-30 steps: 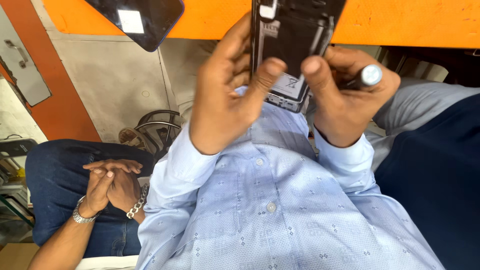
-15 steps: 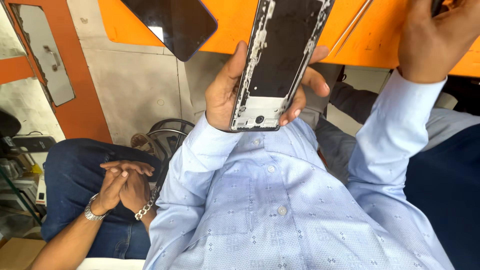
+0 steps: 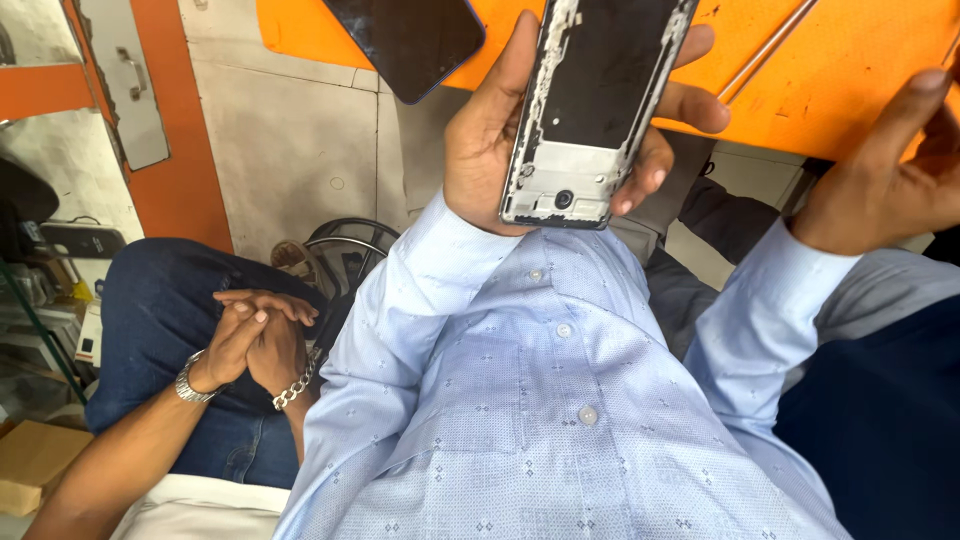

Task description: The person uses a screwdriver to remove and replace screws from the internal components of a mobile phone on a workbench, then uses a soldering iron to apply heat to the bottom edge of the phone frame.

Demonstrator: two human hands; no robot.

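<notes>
— Head view, upper middle of the frame: why is the stripped phone frame [image 3: 590,110] held up like that?

— It looks tilted so its open inside faces the eyes. The left hand [image 3: 520,130] cradles it from behind, thumb along the left edge, fingers [image 3: 690,105] wrapped round the right edge, closed firmly on it. It sits above the pale blue shirt [image 3: 560,400], just below the orange bench [image 3: 840,70].

— And the right hand [image 3: 880,180]?

— At the right edge, by the bench's rim, fingers half curled. Whether it holds anything I cannot tell; its fingertips run out of the frame.

— What else lies up there?

— A dark phone [image 3: 415,40] lies on the bench at top centre-left, its upper part cut off. A thin rod [image 3: 765,55] lies at a slant on the orange; I cannot make out what it is.

— Lower left?

— Another person's clasped hands [image 3: 255,340] rest on blue jeans, with a watch and chain bracelet. That person's body is mostly out of view.
</notes>
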